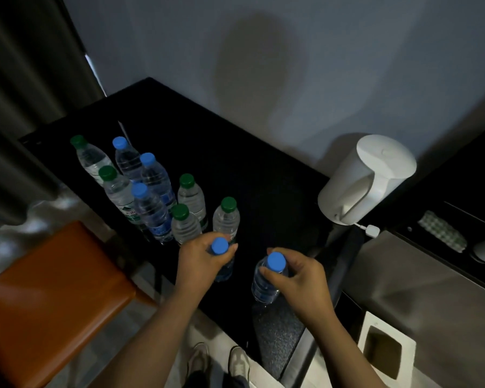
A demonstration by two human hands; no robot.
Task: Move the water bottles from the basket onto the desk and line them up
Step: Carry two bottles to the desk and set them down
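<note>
Several clear water bottles with blue or green caps stand in a loose cluster (149,191) on the left part of the black desk (249,163). My left hand (200,260) grips a blue-capped bottle (219,246) by its neck at the desk's near edge, just in front of two green-capped bottles (226,217). My right hand (297,278) holds a second blue-capped bottle (268,278) by its neck, upright on the desk to the right of the first. No basket is in view.
A white electric kettle (367,177) stands at the desk's right end, with a white plug (373,230) beside it. An orange chair (53,298) sits at the left. A white bin (387,351) stands on the floor at lower right. The wall runs behind the desk.
</note>
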